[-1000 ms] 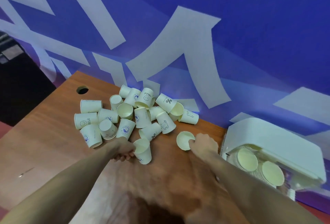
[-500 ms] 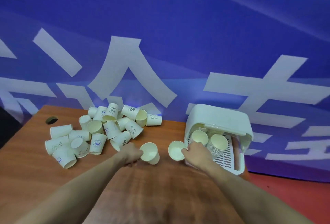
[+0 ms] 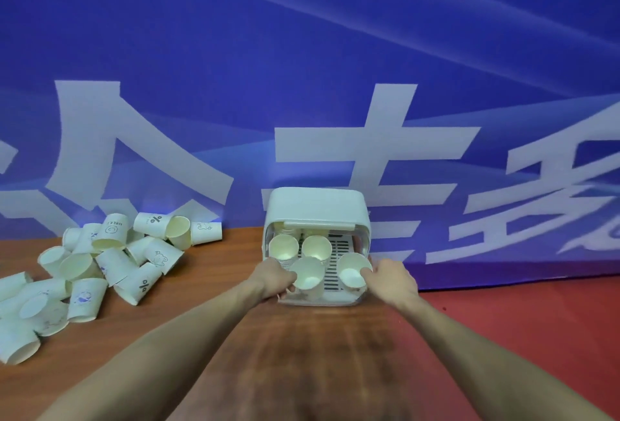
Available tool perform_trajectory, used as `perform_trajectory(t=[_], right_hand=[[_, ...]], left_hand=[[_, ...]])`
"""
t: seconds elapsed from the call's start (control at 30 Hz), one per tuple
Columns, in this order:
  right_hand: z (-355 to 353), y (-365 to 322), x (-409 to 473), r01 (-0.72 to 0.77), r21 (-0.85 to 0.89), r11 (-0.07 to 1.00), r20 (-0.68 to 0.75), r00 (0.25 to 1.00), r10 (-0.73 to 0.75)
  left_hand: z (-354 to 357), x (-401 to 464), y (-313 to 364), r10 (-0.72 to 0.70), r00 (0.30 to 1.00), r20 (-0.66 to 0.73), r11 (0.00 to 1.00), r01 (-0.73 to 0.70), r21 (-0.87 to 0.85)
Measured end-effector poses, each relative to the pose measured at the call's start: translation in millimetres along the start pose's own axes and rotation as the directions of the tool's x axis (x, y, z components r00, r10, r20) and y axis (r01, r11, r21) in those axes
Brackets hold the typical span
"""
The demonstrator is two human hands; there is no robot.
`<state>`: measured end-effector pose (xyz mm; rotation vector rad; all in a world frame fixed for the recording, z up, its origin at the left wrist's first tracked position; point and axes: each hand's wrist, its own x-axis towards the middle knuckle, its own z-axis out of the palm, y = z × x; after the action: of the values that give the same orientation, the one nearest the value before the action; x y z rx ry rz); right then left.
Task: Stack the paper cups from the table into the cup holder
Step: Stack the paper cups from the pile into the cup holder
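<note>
A white plastic cup holder [image 3: 317, 207] with a raised lid stands at the back of the table, just right of centre. Two cup stacks [image 3: 283, 248] sit side by side at its rear. My left hand [image 3: 273, 278] grips a pale paper cup [image 3: 307, 277] over the holder's slotted tray. My right hand [image 3: 391, 281] grips another paper cup [image 3: 352, 273] at the tray's right front. A heap of several loose paper cups [image 3: 110, 261] lies on the table to the left.
The brown wooden table [image 3: 218, 273] ends at its right edge beside the holder, with red floor [image 3: 523, 326] beyond. A blue banner with large white characters [image 3: 335, 85] rises directly behind the table.
Both hands carried their cups rightwards from the open table to the holder's tray. The view swung right, so the holder now sits central and the loose heap shifted left.
</note>
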<state>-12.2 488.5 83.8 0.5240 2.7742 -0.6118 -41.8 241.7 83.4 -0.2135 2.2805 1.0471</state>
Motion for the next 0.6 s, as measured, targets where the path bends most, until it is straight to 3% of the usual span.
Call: perform_trajectory(t=[0.27,0.6], right_hand=[[-27.4,68.6,26.1,-0.123,0.105,0.987,-0.043,0.991,0.128],[-13.9,101.9,62.2,-0.122,0.16,0.979,0.028,0.992,0.12]], left_hand=[[61.6,31.2,49.8,-0.023,0.998,-0.06,0.988,0.013,-0.152],[104.8,76.2,59.4,-0.229,0.973,-0.03,0.943,0.215,-0.253]])
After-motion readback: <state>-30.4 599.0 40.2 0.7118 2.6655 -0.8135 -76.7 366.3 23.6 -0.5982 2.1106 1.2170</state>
